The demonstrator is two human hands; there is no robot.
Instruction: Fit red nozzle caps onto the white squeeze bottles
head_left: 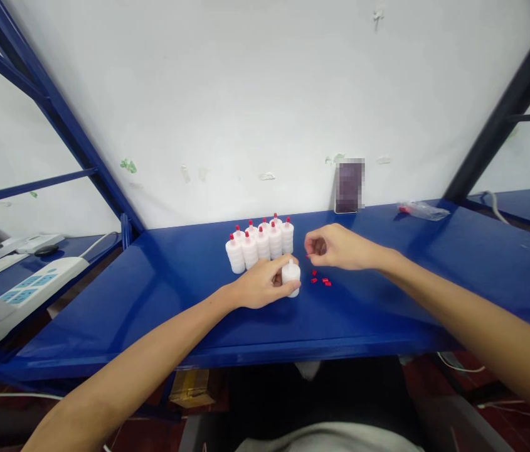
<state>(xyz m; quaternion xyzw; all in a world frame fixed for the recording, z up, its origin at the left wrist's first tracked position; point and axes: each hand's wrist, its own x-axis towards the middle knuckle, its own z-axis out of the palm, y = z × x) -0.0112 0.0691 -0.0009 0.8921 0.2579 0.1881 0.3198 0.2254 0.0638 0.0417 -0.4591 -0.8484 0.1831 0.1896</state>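
My left hand [265, 282] is wrapped round a white squeeze bottle [291, 279], whose pale nozzle points up with no red cap on it. To the right, my right hand [328, 247] pinches a small red cap [308, 255], mostly hidden by the fingertips, just above the table. Several loose red caps [325, 282] lie on the blue surface below that hand. Behind my left hand, several white bottles with red caps [261, 243] stand upright in close rows.
The blue table [161, 295] meets a white wall. A phone [349, 186] leans against the wall at the back, and a clear plastic bag [422, 210] with something red inside lies at the back right. A power strip [29, 292] sits on the left, beyond the blue frame post [76, 119].
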